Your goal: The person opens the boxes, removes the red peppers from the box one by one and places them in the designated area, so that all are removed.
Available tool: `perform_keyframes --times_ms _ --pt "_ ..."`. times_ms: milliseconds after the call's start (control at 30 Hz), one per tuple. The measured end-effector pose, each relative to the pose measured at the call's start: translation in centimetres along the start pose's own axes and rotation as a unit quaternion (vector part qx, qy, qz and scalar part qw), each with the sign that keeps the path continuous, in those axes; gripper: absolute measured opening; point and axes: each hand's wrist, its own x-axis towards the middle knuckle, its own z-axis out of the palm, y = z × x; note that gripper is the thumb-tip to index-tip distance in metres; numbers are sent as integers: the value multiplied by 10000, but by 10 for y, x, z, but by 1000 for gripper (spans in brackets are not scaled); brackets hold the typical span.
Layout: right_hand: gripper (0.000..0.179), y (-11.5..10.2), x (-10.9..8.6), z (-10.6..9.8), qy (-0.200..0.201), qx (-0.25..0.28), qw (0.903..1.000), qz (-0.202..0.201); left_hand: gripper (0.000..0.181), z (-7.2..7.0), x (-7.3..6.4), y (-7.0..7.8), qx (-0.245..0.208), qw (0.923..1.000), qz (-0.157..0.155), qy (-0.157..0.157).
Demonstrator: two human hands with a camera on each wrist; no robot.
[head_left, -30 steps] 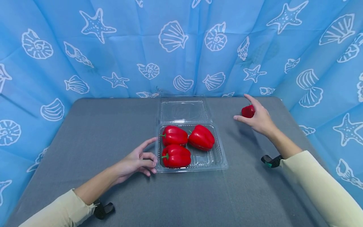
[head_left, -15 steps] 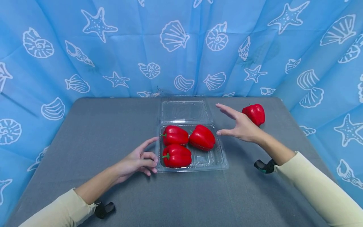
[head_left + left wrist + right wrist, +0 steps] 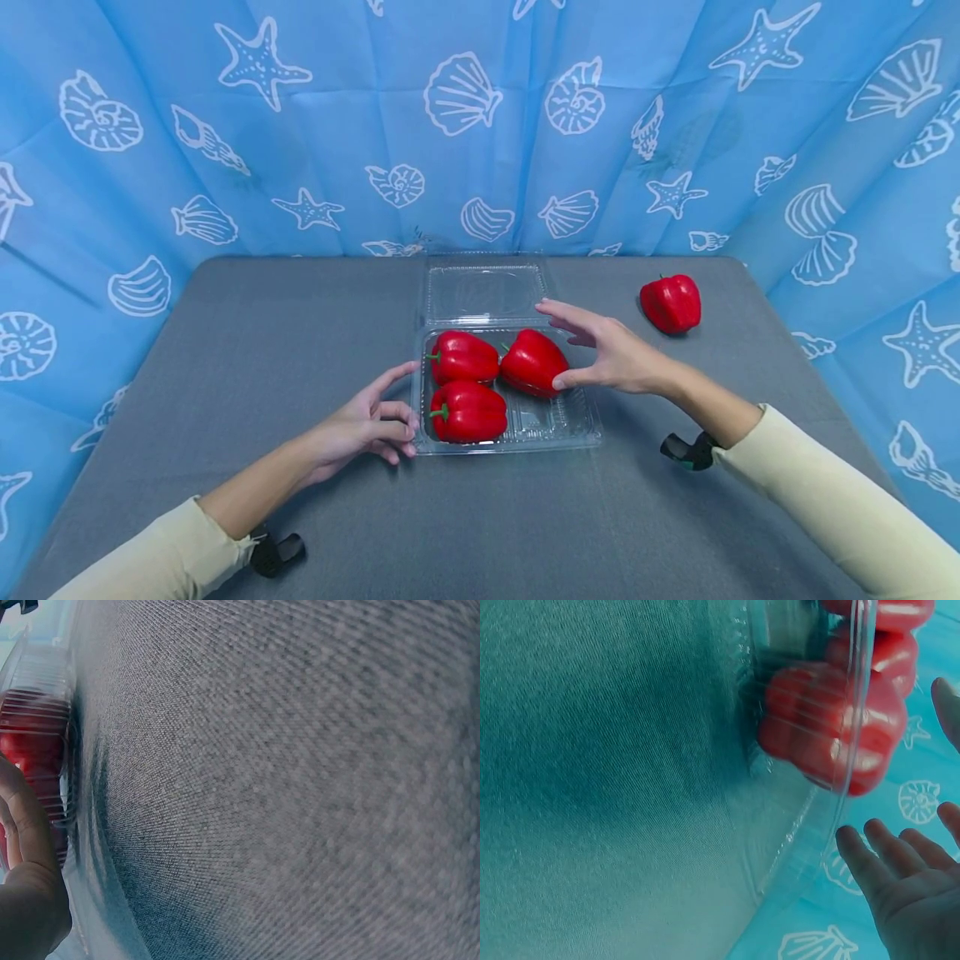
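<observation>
A clear plastic container (image 3: 555,423) sits near the middle of a grey-covered table (image 3: 300,325); its lid (image 3: 483,293) is open, folded back toward the far edge. Three red peppers lie in the base: the far-left pepper (image 3: 467,357) and the near-left pepper (image 3: 471,413) both have their green stems toward the left; the right-hand pepper (image 3: 534,363) lies just beside the far-left one, its stem toward the far left; bare plastic shows at the near right of the base. A fourth pepper (image 3: 672,305) rests on the table at the far right, well apart from the container.

The right hand (image 3: 618,354) hovers over the container's right side, its fingers spread from the thumb and holding nothing; in the head view the thumb tip overlaps the edge of the right-hand pepper, while the right wrist view shows a gap between hand and peppers. The left hand (image 3: 367,427) is at the container's left side, index finger reaching to the rim, the other fingers loosely bent; whether they touch the plastic I cannot tell.

Both arms wear pale sleeves (image 3: 817,492), with a dark strap (image 3: 276,557) at each wrist; behind the table hangs a blue curtain (image 3: 337,125) printed with white shells and starfish.
</observation>
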Motion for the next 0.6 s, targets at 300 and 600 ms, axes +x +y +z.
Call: perform_keyframes --times_ms 300,600 --pt "86 -4 8 7 -143 -140 9998 -13 86 -1 0 0 -18 10000 11 -32" --pt "85 0 16 13 -196 -377 9991 0 84 -1 0 1 -2 10000 -21 -44"
